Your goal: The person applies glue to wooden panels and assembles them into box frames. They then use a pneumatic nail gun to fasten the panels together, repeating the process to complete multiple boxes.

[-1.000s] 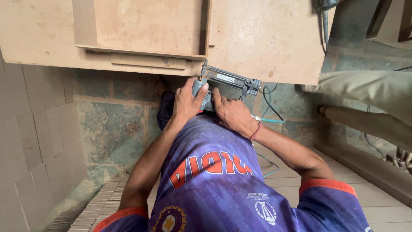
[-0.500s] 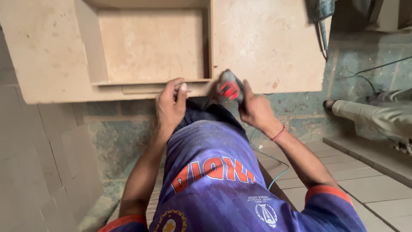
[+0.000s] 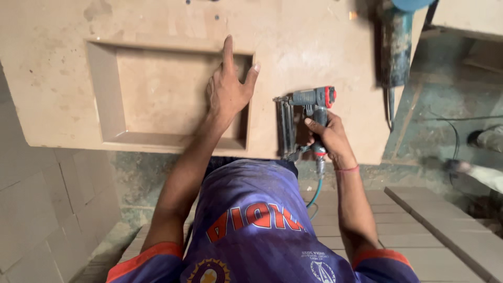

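Note:
A tan fibreboard panel (image 3: 325, 36) with a rectangular recessed pocket (image 3: 157, 89) lies in front of me. My left hand (image 3: 226, 89) rests flat on the right edge of that pocket, fingers spread, index finger pointing away. My right hand (image 3: 327, 137) grips the handle of a grey pneumatic nail gun (image 3: 301, 112) with a red end cap. The gun stands on the panel just right of the pocket, its magazine running toward me. A teal air hose (image 3: 316, 191) hangs from the handle.
A dark blue-green power tool (image 3: 395, 50) lies on the panel's far right with its bit hanging over the edge. Pale boards (image 3: 450, 225) are stacked at lower right. Another person's foot (image 3: 490, 139) shows at the right edge. Grey floor tiles (image 3: 36, 209) lie left.
My left hand moved from the panel's near edge up onto the pocket's right side. The nail gun went from the panel's edge onto its top face. The view tilted over the panel.

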